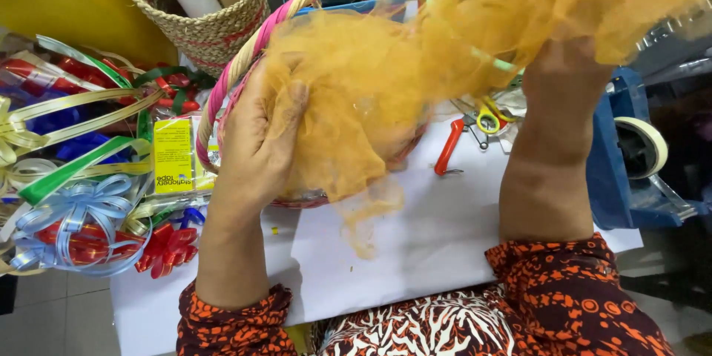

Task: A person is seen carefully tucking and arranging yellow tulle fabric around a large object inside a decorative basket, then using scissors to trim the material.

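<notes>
A wicker basket with a pink-wrapped handle [252, 44] stands on a white sheet, mostly covered by sheer orange netting [386, 81]. My left hand [256, 137] presses the netting against the basket's left side, thumb and fingers pinching the cloth. My right hand [560, 85] is raised on the right, gripping a bunched mass of the same netting that spreads over the top of the view. The fingers of that hand are hidden in the cloth. The basket's contents are veiled.
Piles of ribbon bows [74, 230] and ribbon strips lie at the left. A woven bin [200, 22] with rolls stands at the back. Red-handled pliers [449, 148], yellow scissors [487, 120] and a tape roll on a blue dispenser [641, 144] sit at the right.
</notes>
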